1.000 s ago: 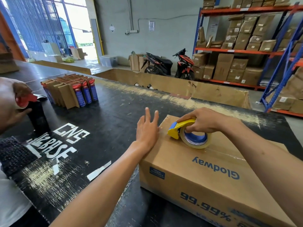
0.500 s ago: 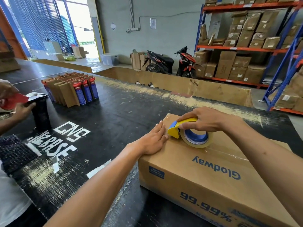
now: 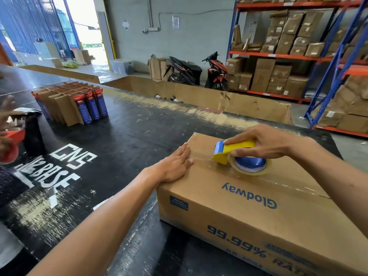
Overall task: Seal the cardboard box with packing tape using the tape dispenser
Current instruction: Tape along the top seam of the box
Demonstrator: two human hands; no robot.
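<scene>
A brown cardboard box (image 3: 247, 212) printed "Glodway" lies on the black table, flaps closed. On its top sits a yellow tape dispenser (image 3: 233, 151) with a blue core and a roll of clear tape (image 3: 251, 168). My right hand (image 3: 264, 142) grips the dispenser from above, near the box's far left end. My left hand (image 3: 175, 164) lies flat, palm down, on the box's left top edge, fingers pointing at the dispenser. A shiny strip of clear tape runs along the centre seam to the right of the roll.
Another person's hands (image 3: 8, 134) at the far left hold a red tape dispenser beside a black can. A bundle of spray cans (image 3: 79, 104) in cardboard dividers stands on the black table (image 3: 123, 140). A low cardboard wall (image 3: 229, 100), motorbikes and shelving with boxes stand behind.
My left hand dropped from raised, fingers up, to flat on the box's left top edge. The dispenser stayed near the far left end under my right hand.
</scene>
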